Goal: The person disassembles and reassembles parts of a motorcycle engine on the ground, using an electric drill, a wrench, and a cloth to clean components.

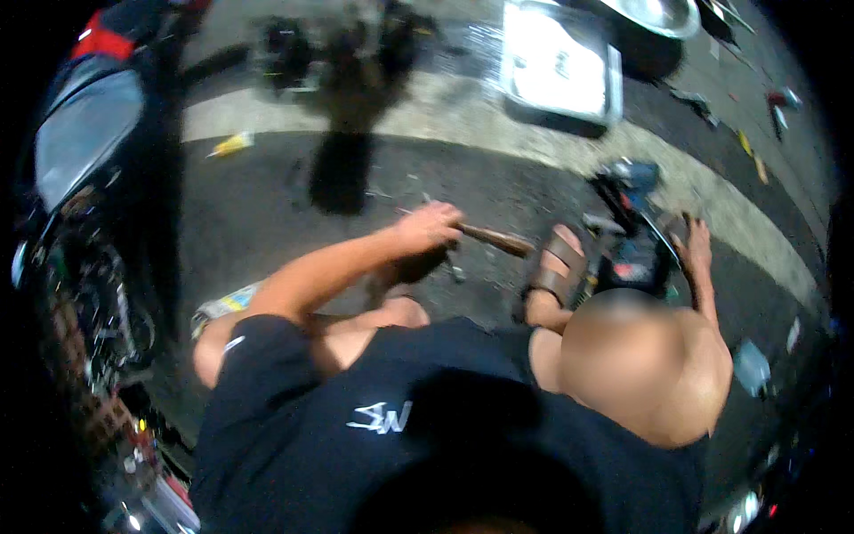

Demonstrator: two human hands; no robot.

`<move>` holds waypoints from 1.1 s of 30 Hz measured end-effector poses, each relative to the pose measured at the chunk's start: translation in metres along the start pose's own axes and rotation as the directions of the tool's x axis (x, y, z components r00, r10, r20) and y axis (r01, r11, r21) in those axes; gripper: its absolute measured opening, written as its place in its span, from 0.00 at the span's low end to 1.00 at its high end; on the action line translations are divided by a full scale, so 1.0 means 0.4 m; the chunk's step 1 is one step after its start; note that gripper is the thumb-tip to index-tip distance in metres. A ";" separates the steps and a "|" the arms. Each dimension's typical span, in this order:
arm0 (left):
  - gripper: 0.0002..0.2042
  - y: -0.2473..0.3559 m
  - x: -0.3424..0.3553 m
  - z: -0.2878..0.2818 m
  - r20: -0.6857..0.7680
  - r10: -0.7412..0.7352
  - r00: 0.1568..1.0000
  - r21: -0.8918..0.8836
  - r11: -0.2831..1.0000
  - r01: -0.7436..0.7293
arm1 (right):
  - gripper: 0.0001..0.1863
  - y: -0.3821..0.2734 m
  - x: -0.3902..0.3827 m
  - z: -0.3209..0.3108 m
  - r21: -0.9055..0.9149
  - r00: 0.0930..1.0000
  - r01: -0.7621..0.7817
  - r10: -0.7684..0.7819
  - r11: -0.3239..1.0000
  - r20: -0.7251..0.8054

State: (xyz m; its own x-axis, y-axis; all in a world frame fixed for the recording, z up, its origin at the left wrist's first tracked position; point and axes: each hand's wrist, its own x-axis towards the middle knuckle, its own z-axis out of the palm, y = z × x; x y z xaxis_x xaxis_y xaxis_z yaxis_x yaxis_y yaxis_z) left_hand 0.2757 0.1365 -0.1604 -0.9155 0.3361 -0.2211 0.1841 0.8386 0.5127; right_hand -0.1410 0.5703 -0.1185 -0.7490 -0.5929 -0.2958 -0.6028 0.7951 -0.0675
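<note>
My left hand (431, 227) is closed around a tool with a brown wooden handle (500, 238). The handle points right, toward my sandalled foot (562, 260); the other end is hidden by my fingers and blur, so its kind is unclear. Out to the right, my right hand (696, 240) is at the outer edge of a dark tool case (630, 262). Its fingers are smeared, and whether they grip anything does not show. A blue and black power tool (636, 178) lies at the far end of the case, beside a thin shiny rod (660, 233).
A shiny metal tray (560, 67) stands ahead, with a round metal basin (658, 13) beyond it. A yellow tube (231, 144) lies on the pale floor strip. Motorbike parts (98, 311) line the left side. Small tools and a blue-grey piece (753, 368) lie at right.
</note>
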 end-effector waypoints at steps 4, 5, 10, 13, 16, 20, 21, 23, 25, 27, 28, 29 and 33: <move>0.09 -0.008 -0.006 0.009 0.102 -0.037 0.994 0.086 0.996 0.029 | 0.29 -0.098 0.122 0.132 0.342 0.993 -0.080 0.044 0.936 0.113; 0.10 -0.010 -0.012 -0.001 0.093 -0.078 0.993 0.081 0.994 0.071 | 0.26 -0.129 0.144 0.140 0.431 0.991 -0.104 0.054 0.896 0.126; 0.12 -0.018 0.024 -0.220 -0.169 -0.397 0.902 -0.223 0.907 0.358 | 0.32 -0.122 0.174 0.152 0.694 0.932 -0.291 0.031 0.658 0.362; 0.17 0.000 0.015 -0.364 -0.517 -0.509 0.688 -0.428 0.850 0.307 | 0.29 -0.133 0.205 0.209 0.739 0.922 -0.274 -0.051 0.616 0.385; 0.13 -0.019 0.067 -0.464 -0.579 -0.568 0.584 -0.663 0.745 0.068 | 0.28 -0.121 0.179 0.180 0.843 0.934 -0.280 -0.075 0.460 0.350; 0.08 0.040 0.110 -0.649 -0.604 -0.576 0.551 -0.694 0.720 -0.008 | 0.39 -0.238 0.122 0.142 0.786 0.976 -0.132 -0.059 0.604 0.209; 0.07 0.038 0.135 -0.659 -0.576 -0.599 0.557 -0.735 0.677 -0.032 | 0.39 -0.258 0.112 0.126 0.694 0.985 -0.001 -0.119 0.720 0.125; 0.08 0.051 0.171 -0.661 -0.666 -0.516 0.539 -0.673 0.727 -0.136 | 0.39 -0.298 0.119 0.114 0.452 0.954 0.272 -0.299 0.850 -0.011; 0.09 0.068 0.204 -0.649 -0.672 -0.482 0.562 -0.595 0.803 -0.021 | 0.36 -0.366 0.102 0.058 0.413 0.921 0.369 -0.389 0.833 -0.040; 0.09 0.091 0.204 -0.629 -0.569 -0.485 0.664 -0.485 0.850 0.205 | 0.37 -0.462 0.088 -0.023 0.373 0.887 0.312 -0.408 0.874 0.214; 0.09 0.089 0.212 -0.609 -0.642 -0.384 0.664 -0.297 0.922 0.248 | 0.37 -0.467 0.086 -0.003 0.356 0.897 0.303 -0.391 0.884 0.206; 0.11 0.086 0.206 -0.592 -0.618 -0.362 0.698 -0.186 0.930 0.318 | 0.37 -0.483 0.088 0.035 0.338 0.906 0.295 -0.375 0.894 0.199; 0.18 0.074 0.183 -0.628 -0.493 -0.259 0.830 0.148 0.915 0.374 | 0.29 -0.488 0.099 0.074 0.552 0.926 0.262 -0.367 0.791 0.087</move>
State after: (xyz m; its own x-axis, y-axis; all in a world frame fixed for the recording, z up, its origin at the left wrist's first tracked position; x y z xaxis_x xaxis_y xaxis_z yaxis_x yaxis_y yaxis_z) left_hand 0.1245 0.0782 0.0471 -0.9843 -0.1500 0.0927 -0.1210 0.9570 0.2635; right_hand -0.0449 0.3952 -0.1451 -0.4482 -0.8301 -0.3316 -0.5213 0.5441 -0.6574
